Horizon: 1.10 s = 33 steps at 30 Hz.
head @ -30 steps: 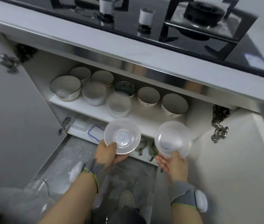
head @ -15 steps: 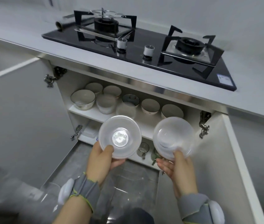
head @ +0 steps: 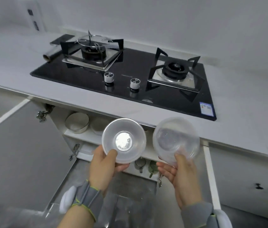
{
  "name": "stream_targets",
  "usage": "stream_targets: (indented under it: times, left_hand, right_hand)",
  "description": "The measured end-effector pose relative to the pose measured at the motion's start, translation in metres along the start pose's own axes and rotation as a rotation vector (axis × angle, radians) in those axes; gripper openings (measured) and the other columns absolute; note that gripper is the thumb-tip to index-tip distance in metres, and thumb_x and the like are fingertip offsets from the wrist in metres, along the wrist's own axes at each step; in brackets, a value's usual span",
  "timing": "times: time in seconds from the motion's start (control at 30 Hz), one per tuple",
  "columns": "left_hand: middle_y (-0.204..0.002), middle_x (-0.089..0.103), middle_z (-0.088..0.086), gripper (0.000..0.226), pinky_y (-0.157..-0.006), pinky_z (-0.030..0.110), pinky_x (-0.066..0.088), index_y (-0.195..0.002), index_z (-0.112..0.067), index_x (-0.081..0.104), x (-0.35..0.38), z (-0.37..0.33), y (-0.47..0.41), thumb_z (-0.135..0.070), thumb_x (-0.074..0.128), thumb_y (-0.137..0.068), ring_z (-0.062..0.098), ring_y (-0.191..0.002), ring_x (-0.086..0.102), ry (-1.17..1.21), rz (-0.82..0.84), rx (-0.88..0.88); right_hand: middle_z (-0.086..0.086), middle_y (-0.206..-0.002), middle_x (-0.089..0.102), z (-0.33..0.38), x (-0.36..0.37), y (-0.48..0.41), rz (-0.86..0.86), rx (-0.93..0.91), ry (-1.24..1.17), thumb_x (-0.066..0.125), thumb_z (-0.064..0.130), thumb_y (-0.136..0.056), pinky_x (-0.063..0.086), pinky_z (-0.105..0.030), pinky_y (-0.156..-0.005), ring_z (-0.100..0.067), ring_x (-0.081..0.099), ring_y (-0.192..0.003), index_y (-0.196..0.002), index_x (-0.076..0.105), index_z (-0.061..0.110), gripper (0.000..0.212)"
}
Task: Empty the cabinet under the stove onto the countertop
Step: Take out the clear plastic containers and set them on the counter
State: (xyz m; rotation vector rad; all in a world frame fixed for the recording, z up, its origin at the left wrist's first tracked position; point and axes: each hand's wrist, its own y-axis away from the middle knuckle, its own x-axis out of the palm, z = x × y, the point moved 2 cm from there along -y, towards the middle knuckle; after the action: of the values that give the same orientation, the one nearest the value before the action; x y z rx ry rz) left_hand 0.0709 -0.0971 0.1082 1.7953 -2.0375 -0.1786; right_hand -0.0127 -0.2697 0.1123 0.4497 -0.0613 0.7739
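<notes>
Grey floor (head: 130, 211) lay nearest. Fingers of the left hand (head: 102, 167) grasped a clear bowl (head: 124, 140); fingers of the right hand (head: 181, 178) grasped a second clear bowl (head: 176, 139) at its 3 o'clock. Beyond, at 10 o'clock, the open cabinet (head: 84, 136) held a white bowl (head: 77, 122). Bench (head: 245, 129) and stove (head: 126, 76) lay farthest.

Counted items, head view.

- Clear plastic bowls: two, the left clear bowl (head: 124, 140) and the right clear bowl (head: 176, 139), one per grip.
- Grips: two, the left grip (head: 103, 167) and the right grip (head: 180, 180).
- Bowls visible on the upper shelf (head: 80, 134): two, a metal-rimmed bowl (head: 77, 122) and a pale bowl (head: 99, 127), which is partly hidden.
- Glass mugs below: two, the near mug (head: 140, 162) and the far mug (head: 153, 167).
- Burners: two, the left burner (head: 93, 51) and the right burner (head: 174, 69).
- Knobs: two, the left knob (head: 108, 77) and the right knob (head: 134, 83).
- On the counter (head: 6, 63): one foil roll (head: 51, 54).
</notes>
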Motion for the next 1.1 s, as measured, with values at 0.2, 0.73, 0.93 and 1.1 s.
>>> stream_targets:
  times: [0.2,0.73,0.93,1.1]
  left_hand:
    - [-0.105,0.066,0.019,0.024,-0.055,0.025,0.057,-0.101,-0.014,0.058,0.06,-0.067,0.032,0.001,0.043,-0.09,0.035,-0.085,0.069,-0.038,0.067,-0.029]
    - [-0.105,0.067,0.017,0.02,-0.062,0.03,0.059,-0.105,-0.016,0.055,0.26,-0.163,0.148,-0.006,0.047,-0.09,0.033,-0.08,0.072,-0.125,0.334,0.037]
    - [-0.109,0.065,0.018,0.025,-0.064,0.032,0.059,-0.114,-0.012,0.053,0.308,-0.153,0.165,-0.006,0.048,-0.09,0.033,-0.083,0.071,-0.167,0.393,0.029]
    - [-0.107,0.066,0.016,0.022,-0.065,0.032,0.06,-0.11,-0.013,0.055,0.33,-0.15,0.161,-0.005,0.048,-0.091,0.032,-0.082,0.072,-0.178,0.424,0.01]
  right_hand:
    - [-0.013,-0.083,0.065,0.091,-0.024,0.019,-0.059,0.001,-0.009,0.043,0.019,-0.096,0.059,-0.028,-0.055,-0.028,0.07,-0.067,-0.117,0.051,0.01,0.024]
    - [-0.015,-0.106,0.061,0.303,-0.182,0.091,-0.159,-0.129,-0.014,0.041,0.019,-0.098,0.057,-0.026,-0.055,-0.024,0.072,-0.068,-0.123,0.044,0.021,0.025]
    - [-0.019,-0.108,0.063,0.328,-0.231,0.096,-0.208,-0.132,-0.013,0.041,0.02,-0.097,0.059,-0.028,-0.061,-0.025,0.072,-0.072,-0.121,0.044,0.021,0.024]
    - [-0.023,-0.106,0.065,0.331,-0.248,0.093,-0.246,-0.114,-0.03,0.042,0.02,-0.097,0.058,-0.028,-0.058,-0.029,0.072,-0.076,-0.122,0.045,0.02,0.025]
